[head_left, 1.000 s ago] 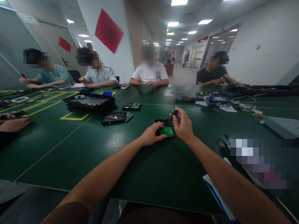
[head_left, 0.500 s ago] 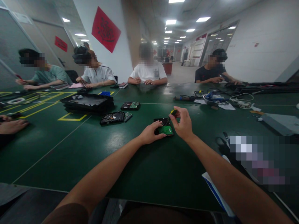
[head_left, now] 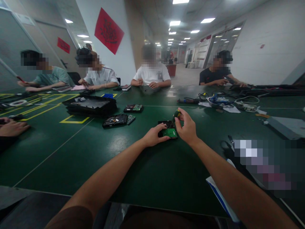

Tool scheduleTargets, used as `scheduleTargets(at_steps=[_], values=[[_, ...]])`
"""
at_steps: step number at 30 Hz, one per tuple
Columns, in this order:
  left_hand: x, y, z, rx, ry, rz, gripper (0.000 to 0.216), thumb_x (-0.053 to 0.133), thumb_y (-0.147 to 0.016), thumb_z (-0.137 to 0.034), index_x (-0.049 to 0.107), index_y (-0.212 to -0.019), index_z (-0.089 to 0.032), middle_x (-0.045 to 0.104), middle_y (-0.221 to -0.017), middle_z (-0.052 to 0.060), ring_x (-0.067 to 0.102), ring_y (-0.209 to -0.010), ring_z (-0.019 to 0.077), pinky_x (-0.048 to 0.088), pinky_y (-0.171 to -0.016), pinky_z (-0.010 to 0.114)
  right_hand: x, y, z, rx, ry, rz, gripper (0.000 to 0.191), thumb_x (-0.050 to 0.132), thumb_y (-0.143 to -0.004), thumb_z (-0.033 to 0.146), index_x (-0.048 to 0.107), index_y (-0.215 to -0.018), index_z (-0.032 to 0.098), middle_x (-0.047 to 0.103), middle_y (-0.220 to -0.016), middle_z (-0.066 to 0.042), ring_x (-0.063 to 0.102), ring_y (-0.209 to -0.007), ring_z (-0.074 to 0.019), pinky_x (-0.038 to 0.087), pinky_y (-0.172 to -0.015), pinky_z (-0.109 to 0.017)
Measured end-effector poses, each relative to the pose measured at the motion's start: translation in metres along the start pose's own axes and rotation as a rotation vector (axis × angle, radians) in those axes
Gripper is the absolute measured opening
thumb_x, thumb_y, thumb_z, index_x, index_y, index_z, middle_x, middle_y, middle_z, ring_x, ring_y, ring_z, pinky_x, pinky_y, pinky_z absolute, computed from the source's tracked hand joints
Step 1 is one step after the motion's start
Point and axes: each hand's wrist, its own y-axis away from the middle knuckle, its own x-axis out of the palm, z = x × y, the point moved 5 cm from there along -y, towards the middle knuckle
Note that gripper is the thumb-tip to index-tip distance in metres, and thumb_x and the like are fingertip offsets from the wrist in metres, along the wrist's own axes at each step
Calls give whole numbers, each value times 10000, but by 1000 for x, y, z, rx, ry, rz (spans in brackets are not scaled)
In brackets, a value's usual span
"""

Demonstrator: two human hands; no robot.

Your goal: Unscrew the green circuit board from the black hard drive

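A hard drive (head_left: 170,133) with a green circuit board lies on the green table in front of me. My left hand (head_left: 155,135) grips its left side, thumb along the near edge and fingers over the far part. Above the drive's right side, my right hand (head_left: 187,125) pinches a screwdriver (head_left: 176,114) by its yellow and dark handle. The thin shaft slants down toward the board; whether its tip touches a screw is too small to tell.
Left of the drive lie another hard drive (head_left: 133,108), an opened one (head_left: 115,121) and a small loose circuit board (head_left: 131,119). Black trays (head_left: 90,103) stand farther left. Tangled cables (head_left: 221,99) and a grey metal box (head_left: 286,125) are at the right. Several people sit around the table.
The screwdriver's handle has turned a little in my right hand, showing more of its dark side. My left hand stays on the hard drive.
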Motion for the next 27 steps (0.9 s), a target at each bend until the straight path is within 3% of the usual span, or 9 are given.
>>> scheduleTargets(at_steps=[6,11,16,21,27], values=[[0,0,0,6,-4,-5,643,705,-804,-549,556,-1336,-220,538,-1463,108,438,-1422,290,381,-1177,466,0,1,3,-2,-11,5,459,582,-940,329,478,-1383,267,578,-1239,-115,653,-968,-243,601,-866,-472],[0,0,-2,-4,0,1,632,701,-808,-546,555,-1331,-223,547,-1453,104,441,-1420,288,393,-1167,469,2,2,1,16,-28,3,486,527,-965,307,414,-1436,264,588,-1279,-126,658,-1002,-254,589,-896,-487],[-1,0,-2,2,1,-8,632,712,-802,-534,560,-1330,-222,548,-1452,106,438,-1423,287,383,-1176,467,-1,1,2,5,-17,-15,458,588,-933,323,479,-1375,270,560,-1208,-111,639,-945,-235,607,-836,-465],[0,1,-1,-1,11,0,639,712,-805,-526,544,-1342,-223,541,-1458,108,440,-1422,282,388,-1171,466,0,1,5,-7,-23,-15,469,539,-950,260,439,-1409,248,561,-1262,-128,631,-1034,-249,591,-894,-467],[-2,1,-3,18,-8,-12,619,702,-813,-537,561,-1318,-208,550,-1446,121,426,-1433,272,386,-1174,449,0,1,3,21,-38,-15,463,591,-933,311,472,-1379,274,543,-1251,-113,654,-906,-221,620,-806,-453]])
